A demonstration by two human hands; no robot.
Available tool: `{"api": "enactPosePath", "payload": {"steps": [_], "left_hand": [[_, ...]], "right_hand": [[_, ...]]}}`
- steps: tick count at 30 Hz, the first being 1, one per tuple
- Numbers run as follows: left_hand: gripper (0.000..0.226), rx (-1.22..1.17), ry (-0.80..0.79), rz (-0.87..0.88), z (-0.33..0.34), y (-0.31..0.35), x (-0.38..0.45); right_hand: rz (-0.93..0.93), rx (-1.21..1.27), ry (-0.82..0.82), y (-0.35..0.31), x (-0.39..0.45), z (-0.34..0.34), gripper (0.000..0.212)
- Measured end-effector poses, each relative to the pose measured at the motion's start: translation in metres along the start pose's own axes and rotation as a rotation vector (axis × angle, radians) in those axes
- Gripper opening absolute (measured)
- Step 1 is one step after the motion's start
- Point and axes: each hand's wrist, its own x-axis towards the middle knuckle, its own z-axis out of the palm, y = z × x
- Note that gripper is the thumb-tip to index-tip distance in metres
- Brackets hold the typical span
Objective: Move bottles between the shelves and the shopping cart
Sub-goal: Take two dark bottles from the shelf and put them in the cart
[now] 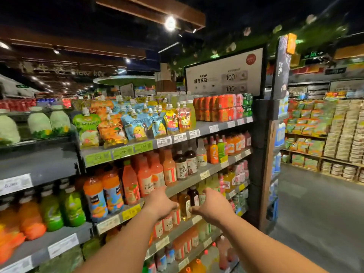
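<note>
Both my arms reach forward toward a drinks shelf. My left hand [160, 202] is at the edge of the third shelf [183, 187], just in front of orange juice bottles [144, 179]; its fingers are hidden behind the hand. My right hand [211, 206] hovers at the shelf below, fingers curled loosely beside a pale yellow bottle [185, 204] and a dark bottle [194, 196]. Neither hand visibly holds a bottle. No shopping cart is in view.
Spouted juice pouches [137, 123] fill the top shelf, with red can packs [218, 108] to their right. Large orange and green bottles [71, 207] stand at left. A dark end panel [262, 154] closes the shelf; an open aisle floor [315, 213] and a snack shelf [334, 134] lie right.
</note>
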Motion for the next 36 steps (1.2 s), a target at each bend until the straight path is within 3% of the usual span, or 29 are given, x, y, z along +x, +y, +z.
{"api": "enactPosePath", "payload": {"steps": [6, 10, 13, 20, 23, 28, 33, 36], "left_hand": [[0.08, -0.023, 0.031, -0.027, 0.035, 0.019, 0.107], [0.061, -0.095, 0.092, -0.018, 0.056, 0.029, 0.162], [0.055, -0.142, 0.137, -0.047, 0.072, 0.036, 0.191], [0.066, -0.097, 0.254, -0.142, 0.109, 0.055, 0.256], [0.08, -0.082, 0.307, -0.229, 0.126, 0.067, 0.282], [0.084, -0.069, 0.457, -0.406, 0.146, 0.086, 0.314], [0.054, -0.039, 0.533, -0.558, 0.149, 0.1, 0.335], [0.048, -0.029, 0.525, -0.635, 0.145, 0.106, 0.35]], "right_hand": [[-0.01, 0.011, -0.011, 0.029, 0.105, 0.012, 0.076], [-0.033, 0.059, -0.026, 0.047, 0.165, 0.021, 0.058], [-0.031, 0.088, -0.068, 0.055, 0.207, 0.026, 0.061], [-0.128, 0.186, -0.167, 0.058, 0.302, 0.037, 0.069], [-0.163, 0.19, -0.195, 0.064, 0.342, 0.04, 0.072], [-0.271, 0.228, -0.244, 0.077, 0.404, 0.046, 0.079], [-0.376, 0.244, -0.3, 0.076, 0.443, 0.052, 0.061], [-0.442, 0.221, -0.362, 0.071, 0.458, 0.055, 0.056]]}}
